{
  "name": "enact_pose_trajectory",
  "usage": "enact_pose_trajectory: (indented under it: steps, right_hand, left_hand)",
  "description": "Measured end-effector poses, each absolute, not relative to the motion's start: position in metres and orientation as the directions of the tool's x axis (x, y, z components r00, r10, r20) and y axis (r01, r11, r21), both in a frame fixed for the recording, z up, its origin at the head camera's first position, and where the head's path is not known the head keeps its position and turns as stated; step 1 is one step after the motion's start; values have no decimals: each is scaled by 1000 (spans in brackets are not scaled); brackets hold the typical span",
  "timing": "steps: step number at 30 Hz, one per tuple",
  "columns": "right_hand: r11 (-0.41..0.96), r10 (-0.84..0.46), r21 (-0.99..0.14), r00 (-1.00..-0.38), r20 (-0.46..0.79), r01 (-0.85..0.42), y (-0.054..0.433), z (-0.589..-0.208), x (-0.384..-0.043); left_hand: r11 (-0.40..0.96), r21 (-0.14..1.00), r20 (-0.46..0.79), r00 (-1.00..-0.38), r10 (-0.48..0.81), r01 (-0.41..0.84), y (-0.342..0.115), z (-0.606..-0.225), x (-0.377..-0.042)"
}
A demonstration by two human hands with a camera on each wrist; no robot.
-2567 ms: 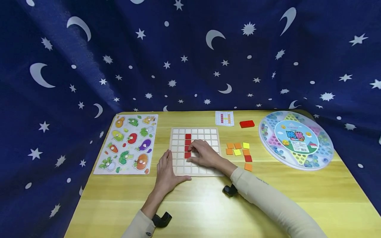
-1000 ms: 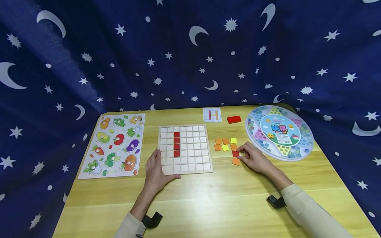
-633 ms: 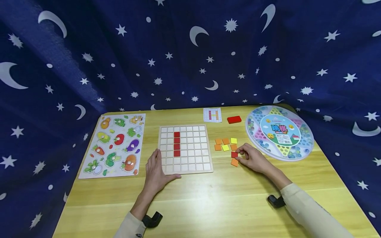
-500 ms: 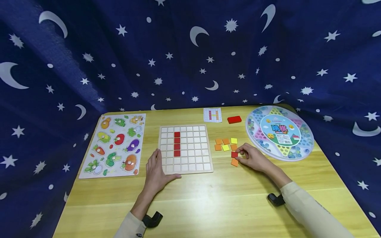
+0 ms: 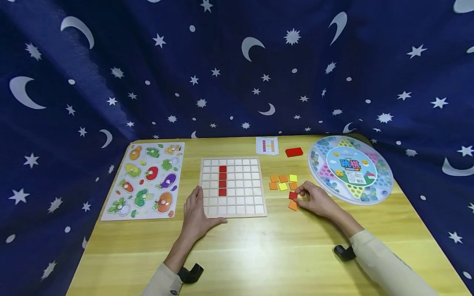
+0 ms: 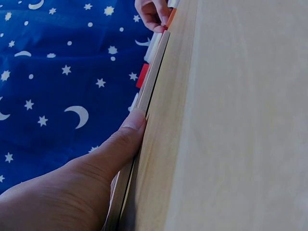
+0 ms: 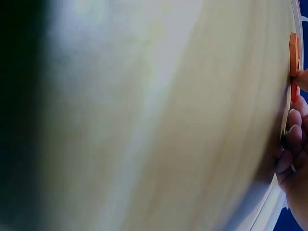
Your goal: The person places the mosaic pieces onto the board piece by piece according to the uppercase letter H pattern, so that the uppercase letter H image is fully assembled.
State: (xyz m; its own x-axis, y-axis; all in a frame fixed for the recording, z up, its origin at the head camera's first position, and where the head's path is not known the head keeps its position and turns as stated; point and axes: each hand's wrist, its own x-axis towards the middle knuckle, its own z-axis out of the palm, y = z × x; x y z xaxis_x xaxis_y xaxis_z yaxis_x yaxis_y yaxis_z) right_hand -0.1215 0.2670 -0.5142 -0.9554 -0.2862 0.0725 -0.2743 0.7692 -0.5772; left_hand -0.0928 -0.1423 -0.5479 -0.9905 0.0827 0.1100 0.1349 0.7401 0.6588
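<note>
A wooden grid board (image 5: 244,202) lies on the table with a short column of red tiles (image 5: 222,184) in its cells. My left hand (image 5: 195,218) rests at the board's near left corner, fingers along the left side and thumb along the front edge. In the left wrist view the thumb (image 6: 113,149) touches the board's edge. To the right of the board, my right hand (image 5: 316,200) pinches a loose red tile (image 5: 293,195) between thumb and index finger. An orange tile (image 5: 293,205) lies just in front of it. Several orange and yellow tiles (image 5: 283,186) lie behind it.
A vegetable puzzle board (image 5: 146,181) lies at the left. Behind the tiles are a pattern card (image 5: 267,146) and a red block (image 5: 294,152). A round Chinese checkers set (image 5: 350,169) stands at the right. A starry curtain (image 5: 222,53) hangs behind the table.
My right hand has left the red column on the board and moved right to the loose tiles. The red and orange tiles there have shifted slightly. My left hand stays at the board's corner.
</note>
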Motion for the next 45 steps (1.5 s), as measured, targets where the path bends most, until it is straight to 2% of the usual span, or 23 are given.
enact_pose_trajectory:
  steps: [30, 39, 45]
  right_hand:
    - [739, -311, -592, -943, 123, -321, 261, -513, -128]
    - [703, -374, -625, -924, 82, -339, 229, -504, -144]
    - [682, -462, -602, -883, 84, -415, 188, -498, -154]
  left_hand:
    - [743, 643, 186, -979, 84, 186, -142, -552, -93]
    - [750, 643, 156, -985, 74, 158, -143, -554, -91]
    - [747, 648, 135, -988, 77, 147, -143, -553, -94]
